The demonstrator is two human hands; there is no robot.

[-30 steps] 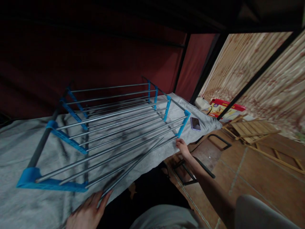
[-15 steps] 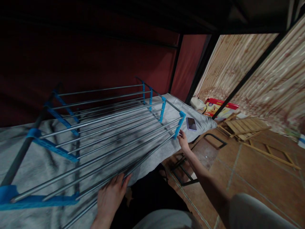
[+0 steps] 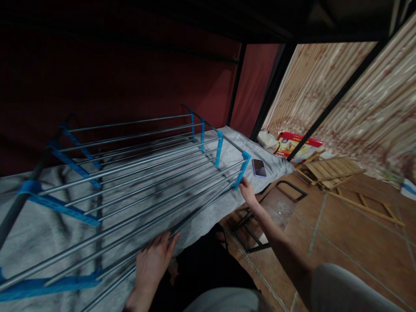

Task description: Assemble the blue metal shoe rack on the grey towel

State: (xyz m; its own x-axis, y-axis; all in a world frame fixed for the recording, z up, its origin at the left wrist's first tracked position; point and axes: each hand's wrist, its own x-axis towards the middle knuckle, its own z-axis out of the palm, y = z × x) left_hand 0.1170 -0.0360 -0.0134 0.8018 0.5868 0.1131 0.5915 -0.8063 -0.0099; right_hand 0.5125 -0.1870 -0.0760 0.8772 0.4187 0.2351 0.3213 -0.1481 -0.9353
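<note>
A rack of grey metal rods and blue plastic brackets (image 3: 65, 208) lies across a grey cloth (image 3: 195, 232). At the near side, my left hand (image 3: 153, 260) has its fingers curled over a thin metal rod (image 3: 107, 288), which slants up to the rack's right end. There, my right hand (image 3: 247, 192) pinches the lower tip of the nearest right-hand blue bracket (image 3: 242, 167), close to where the rod meets it. My right fingertips are partly hidden behind the bracket.
A phone (image 3: 259, 168) lies on the cloth beyond my right hand. Below stands a black-framed folding chair (image 3: 286, 212). Wooden slatted furniture (image 3: 334, 172) and a red and yellow box (image 3: 297, 145) are at the right. Dark metal posts (image 3: 276, 84) frame the space.
My right hand has moved slightly left, and its fingers have closed on the bracket's lower end. The left hand stays on the rod. The view has shifted a little.
</note>
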